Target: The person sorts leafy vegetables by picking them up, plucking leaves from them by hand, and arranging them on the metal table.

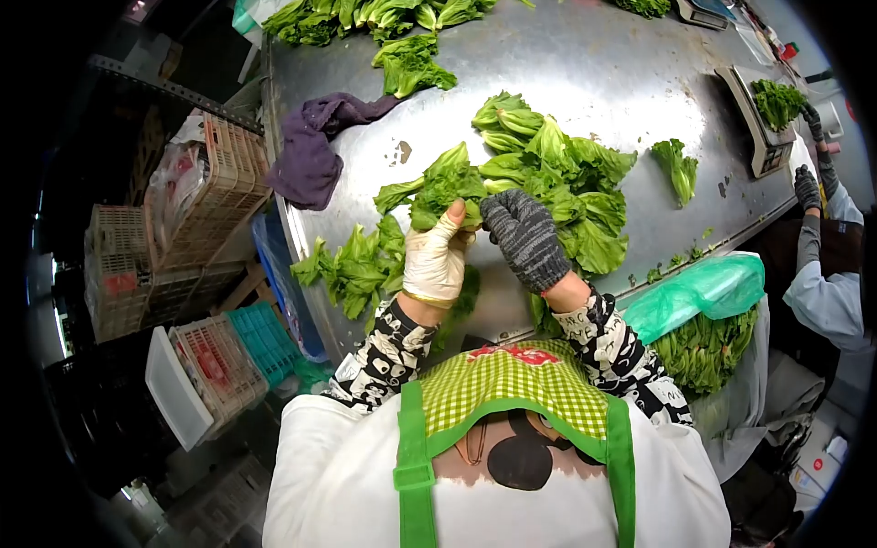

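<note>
My left hand (435, 260), in a pale glove with the thumb tip bare, is closed around a leafy green lettuce head (446, 194). Close beside it, my right hand (527, 239) wears a grey knitted glove. Its fingers are curled together at the lettuce's edge, and what they pinch, if anything, is hidden. A pile of lettuce (585, 169) lies just beyond and right of my right hand. Loose lettuce leaves (358, 269) lie on the metal table (425, 114) to the left of my left hand.
A purple cloth (311, 151) hangs over the table's left edge. One lettuce (676, 171) lies apart, near a scale (763, 137) bearing greens. Bagged greens (708, 352) stand at the front right. Crates (219, 183) are stacked left. A co-worker's gloved hand (807, 189) is far right.
</note>
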